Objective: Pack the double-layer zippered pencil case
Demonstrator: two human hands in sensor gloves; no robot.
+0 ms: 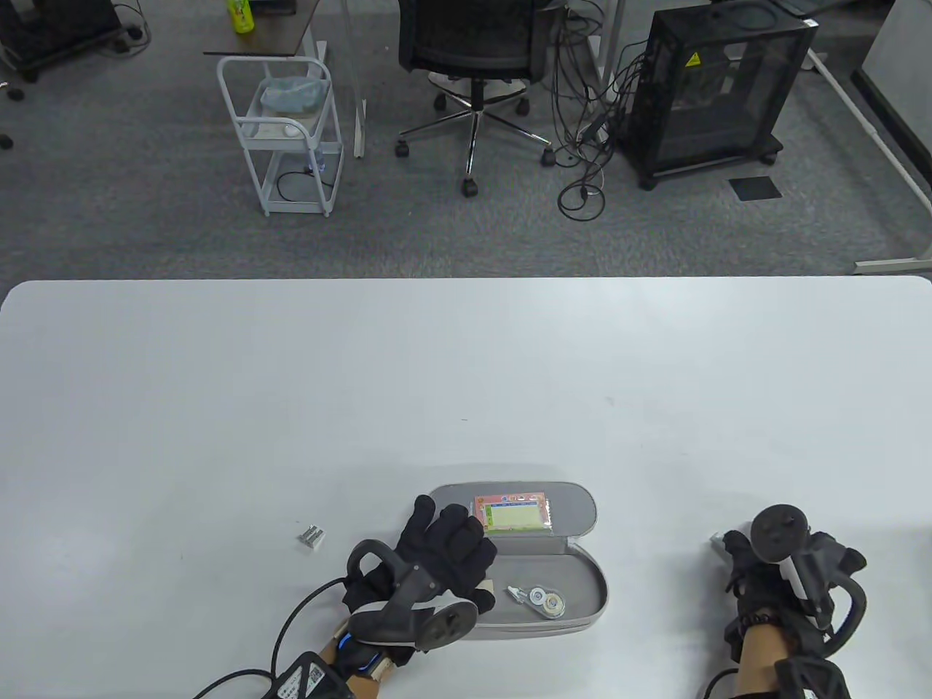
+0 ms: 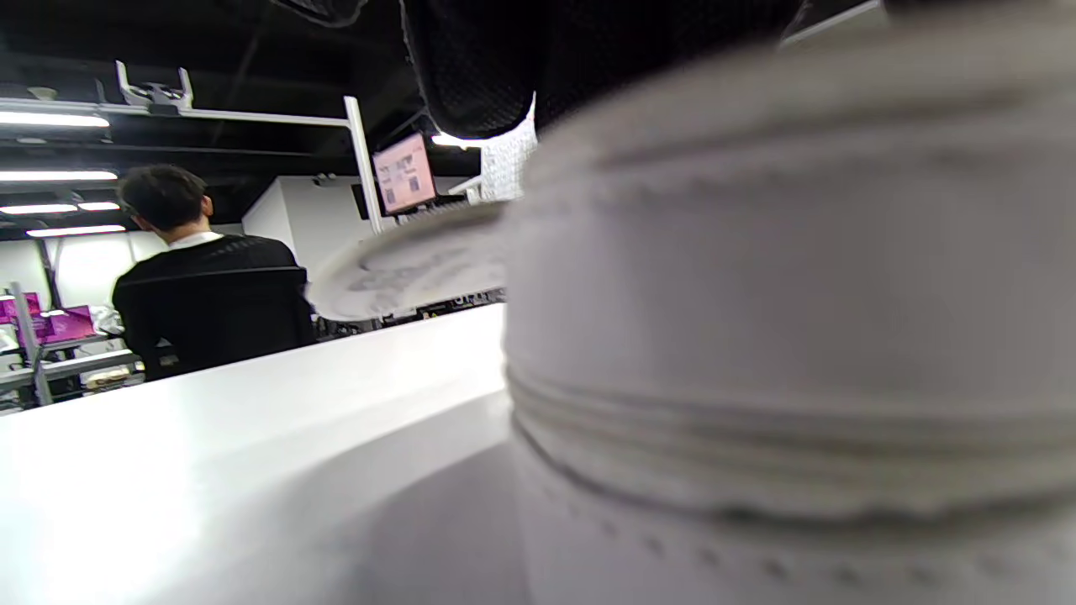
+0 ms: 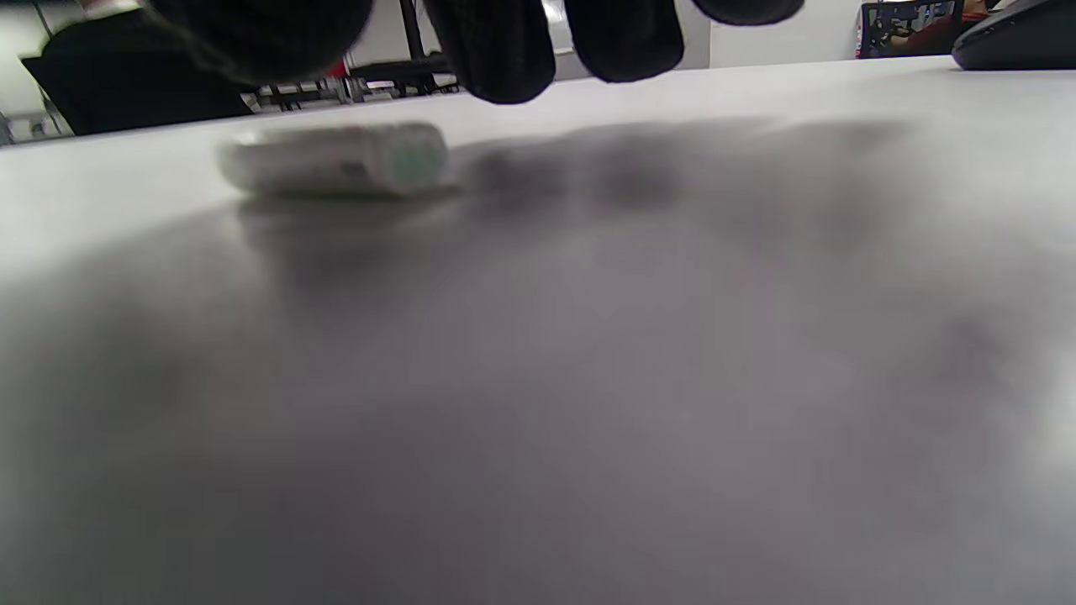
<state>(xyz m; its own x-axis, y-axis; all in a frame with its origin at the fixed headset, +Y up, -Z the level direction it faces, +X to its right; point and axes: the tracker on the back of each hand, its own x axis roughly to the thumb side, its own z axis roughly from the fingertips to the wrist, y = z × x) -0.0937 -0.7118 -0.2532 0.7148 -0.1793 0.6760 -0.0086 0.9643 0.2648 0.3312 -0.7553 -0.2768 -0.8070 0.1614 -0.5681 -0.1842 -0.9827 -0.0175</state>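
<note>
The grey pencil case (image 1: pixel 575 582) lies opened flat near the table's front edge. Its far half holds a colourful flat pack (image 1: pixel 513 515). In the near half lies a correction tape (image 1: pixel 542 601). My left hand (image 1: pixel 448 539) rests with straight, spread fingers on the case's left end; the left wrist view shows the case wall (image 2: pixel 756 294) very close. My right hand (image 1: pixel 737 555) hovers over the table far to the right of the case. Just beyond its fingertips (image 3: pixel 504 50) lies a small white item with a green end (image 3: pixel 336 160), untouched, also seen as a white corner (image 1: pixel 716 539).
A small silvery block of staples (image 1: pixel 312 537) lies left of the case. The white table (image 1: pixel 466 378) stretches far back. Beyond it stand an office chair (image 1: pixel 473 44), a white trolley (image 1: pixel 287 131) and a black cabinet (image 1: pixel 717 87). A person (image 2: pixel 202 277) sits in the background.
</note>
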